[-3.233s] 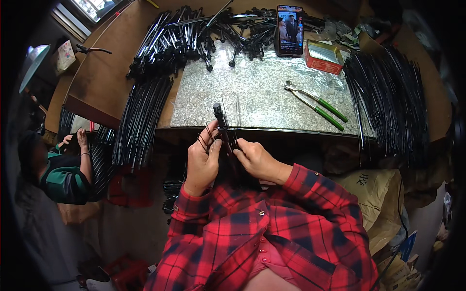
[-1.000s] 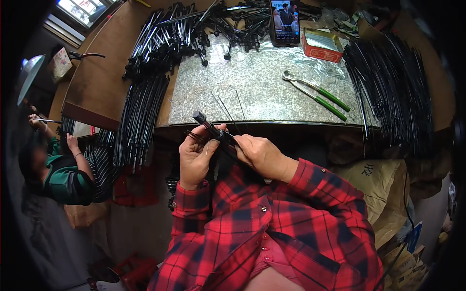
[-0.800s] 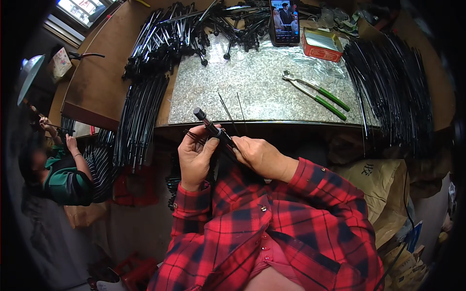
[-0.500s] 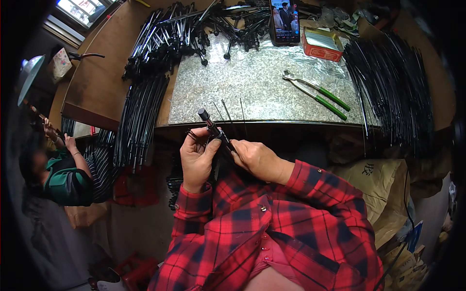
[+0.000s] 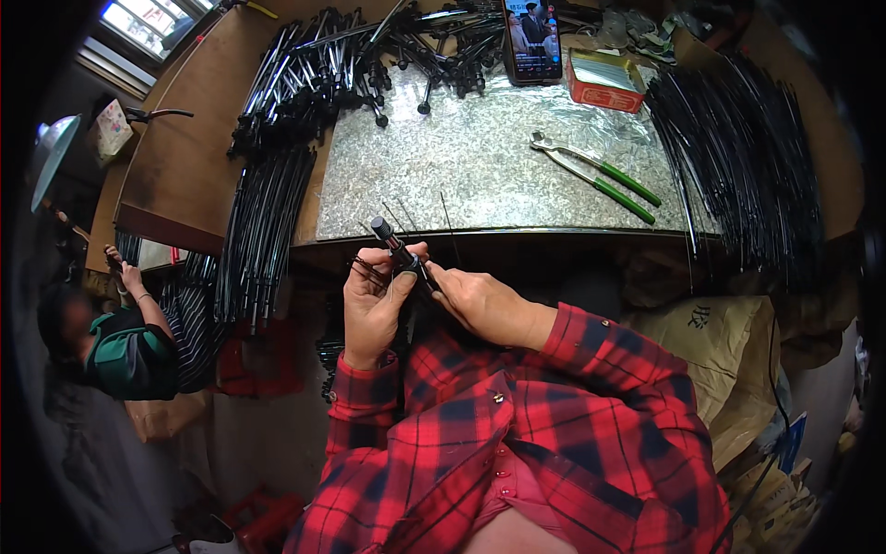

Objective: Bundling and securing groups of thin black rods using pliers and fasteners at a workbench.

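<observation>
In front of my chest, just below the table's near edge, both hands hold a black rod with a thick round cap [image 5: 381, 227] at its upper end. My left hand [image 5: 371, 309] pinches the rod below the cap, thumb pressed on it. Several thin dark wires are tucked between its fingers. My right hand [image 5: 487, 302] is closed around the rod's lower part, fingertips close to the left thumb; its exact hold is partly hidden. Beyond the hands, thin black wires [image 5: 448, 212] stick up against the speckled tabletop [image 5: 406, 157].
Green-handled pliers [image 5: 595, 177] lie on the tabletop. Behind them are a phone [image 5: 533, 46] and a red box [image 5: 604, 88] of thin sticks. Bundles of black rods lie right [image 5: 748, 166] and left [image 5: 263, 240], a heap [image 5: 314, 74] behind. Another person [image 5: 134, 346] sits at left; a paper bag [image 5: 711, 369] stands right.
The view has shifted slightly, so the table things appear a little further left. Both hands keep their hold on the rod, with only small finger movement.
</observation>
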The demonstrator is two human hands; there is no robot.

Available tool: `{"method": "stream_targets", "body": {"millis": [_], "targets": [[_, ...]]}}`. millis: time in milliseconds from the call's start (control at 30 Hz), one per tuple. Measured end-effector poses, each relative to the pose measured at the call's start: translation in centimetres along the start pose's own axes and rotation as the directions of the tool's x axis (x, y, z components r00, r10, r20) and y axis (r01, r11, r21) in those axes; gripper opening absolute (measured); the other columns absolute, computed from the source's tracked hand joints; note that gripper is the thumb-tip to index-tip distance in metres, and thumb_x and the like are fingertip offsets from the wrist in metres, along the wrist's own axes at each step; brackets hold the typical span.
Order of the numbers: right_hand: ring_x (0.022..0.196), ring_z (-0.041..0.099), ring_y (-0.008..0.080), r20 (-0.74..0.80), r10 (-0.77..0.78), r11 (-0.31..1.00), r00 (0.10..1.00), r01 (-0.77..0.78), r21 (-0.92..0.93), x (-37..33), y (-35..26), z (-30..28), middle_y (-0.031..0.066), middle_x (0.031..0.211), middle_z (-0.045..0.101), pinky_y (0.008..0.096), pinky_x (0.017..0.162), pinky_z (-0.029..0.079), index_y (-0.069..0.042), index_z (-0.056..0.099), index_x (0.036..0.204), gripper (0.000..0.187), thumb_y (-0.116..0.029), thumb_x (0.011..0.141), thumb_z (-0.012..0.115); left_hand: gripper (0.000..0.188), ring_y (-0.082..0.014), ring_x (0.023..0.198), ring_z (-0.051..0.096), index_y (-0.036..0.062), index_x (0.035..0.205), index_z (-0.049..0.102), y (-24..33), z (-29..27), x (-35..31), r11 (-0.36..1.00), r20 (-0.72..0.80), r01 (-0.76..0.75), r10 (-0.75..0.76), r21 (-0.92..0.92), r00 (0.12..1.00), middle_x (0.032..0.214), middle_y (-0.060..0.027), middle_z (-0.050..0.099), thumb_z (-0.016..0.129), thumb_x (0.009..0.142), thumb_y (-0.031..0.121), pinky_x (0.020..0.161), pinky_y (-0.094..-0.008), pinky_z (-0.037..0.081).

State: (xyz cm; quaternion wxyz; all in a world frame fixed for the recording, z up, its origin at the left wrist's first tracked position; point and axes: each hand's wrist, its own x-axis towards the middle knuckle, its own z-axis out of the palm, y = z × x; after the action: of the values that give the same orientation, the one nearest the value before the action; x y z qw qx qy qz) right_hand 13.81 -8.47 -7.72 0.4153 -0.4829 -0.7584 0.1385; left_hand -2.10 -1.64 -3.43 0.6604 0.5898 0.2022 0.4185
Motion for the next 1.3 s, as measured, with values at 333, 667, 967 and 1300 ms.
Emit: {"method": "stream_targets", "body": {"millis": [333,667,967,1300], "targets": [[0.068,0.062,0.0295,-0.036,0.008,0.996,0.999,-0.011,-0.091,0.1,0.1,0.9,0.019,0.079,0.059,0.035,0.061,0.052,0.017,0.037,0.127,0.05,-0.008,0.088,0.055,0.021,-0.0171,0.107,0.059,0.0002,0.108,0.047,-0.8,1.5,-0.3,0.993,-0.182,-0.039,0.059,0.11,0.981,0.116,-0.0167,0.061,0.053,0.089,-0.008,0.094,-0.0286,0.046],[0.063,0.06,0.0199,-0.064,0.03,0.893,0.998,-0.055,-0.448,0.5,-0.7,2.3,0.0141,0.077,0.055,0.0269,0.054,0.051,0.019,0.025,0.135,0.06,-0.004,0.086,0.051,0.023,-0.0165,0.108,0.056,-0.005,0.115,0.046,-0.9,3.8,-0.2,0.884,-0.272,0.023,0.119,0.467,0.955,0.12,-0.0156,0.058,0.048,0.093,-0.003,0.093,-0.0272,0.044],[0.07,0.06,0.035,-0.059,-0.001,0.999,0.998,0.002,0.032,0.8,1.3,0.9,0.0224,0.082,0.056,0.0377,0.061,0.051,0.013,0.018,0.14,0.065,0.0,0.084,0.048,0.032,-0.014,0.104,0.058,-0.0022,0.114,0.048,0.4,2.2,0.2,0.992,-0.234,-0.005,0.035,0.127,0.972,0.11,-0.0097,0.059,0.059,0.085,-0.009,0.09,-0.026,0.048],[0.081,0.063,0.0372,-0.044,0.162,0.877,0.986,-0.124,0.464,0.4,1.3,-0.5,0.0225,0.09,0.063,0.039,0.07,0.049,0.004,0.058,0.107,0.029,-0.019,0.089,0.059,0.038,-0.0122,0.096,0.06,-0.0014,0.116,0.051,-0.3,1.0,0.7,0.997,-0.086,0.082,-0.082,-0.004,0.993,0.105,-0.0061,0.06,0.063,0.081,-0.01,0.086,-0.0253,0.049]]}}
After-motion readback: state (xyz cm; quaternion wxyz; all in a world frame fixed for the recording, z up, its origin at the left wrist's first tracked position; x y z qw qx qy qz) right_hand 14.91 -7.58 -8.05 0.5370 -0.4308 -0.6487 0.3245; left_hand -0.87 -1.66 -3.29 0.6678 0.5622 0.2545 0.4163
